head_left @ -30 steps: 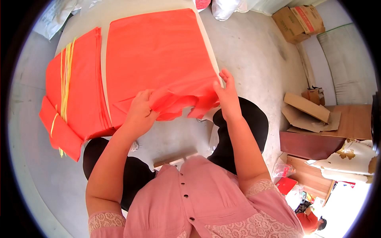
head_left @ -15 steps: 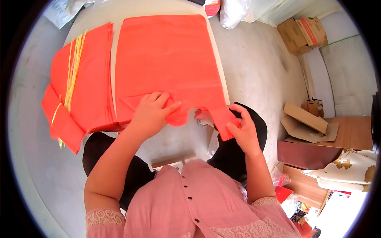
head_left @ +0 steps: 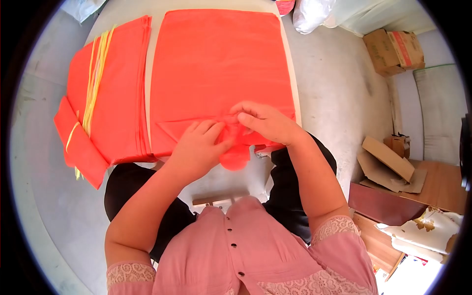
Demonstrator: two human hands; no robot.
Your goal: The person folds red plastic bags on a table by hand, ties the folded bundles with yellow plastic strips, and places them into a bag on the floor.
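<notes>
We locate the red plastic bag [head_left: 221, 64] flat on the pale counter [head_left: 130, 9], directly before the wearer, with its near edge creased and a rounded tab [head_left: 235, 161] projecting below the hands. Our right hand [head_left: 270, 123] sets a narrow grip, thumb opposite the forefinger, on a gathered fold near that edge. Our left hand [head_left: 194, 150] rests just beside it, fingers bent onto the film; we cannot tell whether its grip closes on the plastic. To the left, separated by a slim gap, we note a stack of red plastic sheets [head_left: 125, 88] with yellow ties [head_left: 98, 73] laid across it and a folded red flap [head_left: 81, 142] at its near left corner. To the right, well apart from the counter, we identify a closed cardboard box [head_left: 386, 53] and an opened carton [head_left: 388, 164].
</notes>
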